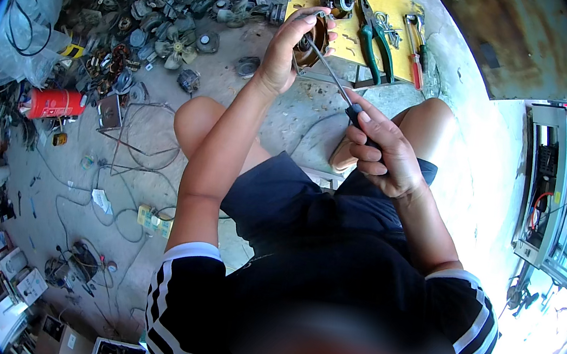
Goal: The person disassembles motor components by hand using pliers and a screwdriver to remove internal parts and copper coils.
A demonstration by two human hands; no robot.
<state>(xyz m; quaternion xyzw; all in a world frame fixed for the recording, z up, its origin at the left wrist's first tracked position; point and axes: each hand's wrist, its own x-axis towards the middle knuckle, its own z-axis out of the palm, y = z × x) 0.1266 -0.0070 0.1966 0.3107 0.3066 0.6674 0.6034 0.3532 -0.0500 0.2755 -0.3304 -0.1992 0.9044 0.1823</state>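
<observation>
My left hand (285, 50) is closed around a round metal motor housing (310, 51) with a brownish inside, lifted at the near left edge of the yellow board. In my right hand (387, 147) is a screwdriver (337, 84), gripped by its black handle. Its long shaft slants up and left, and the tip reaches into the housing; what it touches there is too small to tell. On the yellow board (345, 47) beyond sits a motor part (338, 0) with coils and a shaft. Large green-handled pliers (374, 41) lie beside it.
Right of the pliers lie a red-handled screwdriver (415, 55) and a green-handled tool (423, 49). A heap of old motor parts (169, 14) covers the floor at far left. Nearer are a red cylinder (55, 104), loose cables (130, 186) and a power strip (154, 220). A glass-fronted cabinet (560, 197) stands right.
</observation>
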